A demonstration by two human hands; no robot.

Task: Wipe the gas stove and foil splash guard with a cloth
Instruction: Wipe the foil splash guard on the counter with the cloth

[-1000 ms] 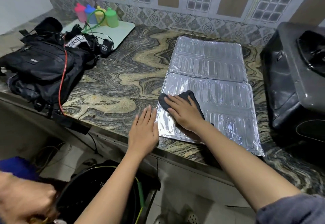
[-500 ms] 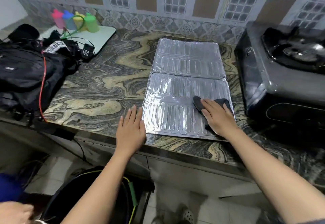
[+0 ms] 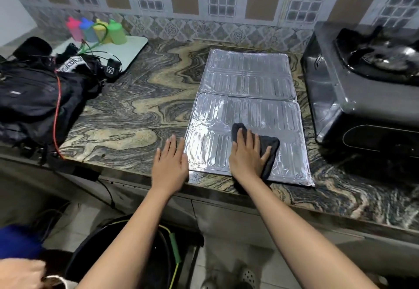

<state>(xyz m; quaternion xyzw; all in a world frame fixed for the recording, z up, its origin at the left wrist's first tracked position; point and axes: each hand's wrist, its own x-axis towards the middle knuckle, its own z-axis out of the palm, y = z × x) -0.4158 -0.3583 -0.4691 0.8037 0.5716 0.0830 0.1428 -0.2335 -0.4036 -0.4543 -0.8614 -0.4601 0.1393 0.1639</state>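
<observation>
The foil splash guard (image 3: 247, 98) lies flat on the marble counter, silver and ribbed. My right hand (image 3: 247, 154) presses a dark cloth (image 3: 269, 150) onto its near panel, fingers spread over the cloth. My left hand (image 3: 170, 164) rests flat on the counter at the guard's left edge, fingers extended and holding nothing. The black gas stove (image 3: 353, 98) stands to the right of the guard, its burner at the upper right.
A black backpack (image 3: 34, 100) with a red cord lies at the counter's left end. Coloured bottles (image 3: 97, 31) stand on a white board (image 3: 127, 48) at the back left. A dark bin (image 3: 127, 250) sits on the floor below. Another person's hand (image 3: 20, 272) shows bottom left.
My right hand slid the cloth across the near panel, from its left to its right, then back to the middle. My left hand stayed flat at the guard's left edge. The view shifted.
</observation>
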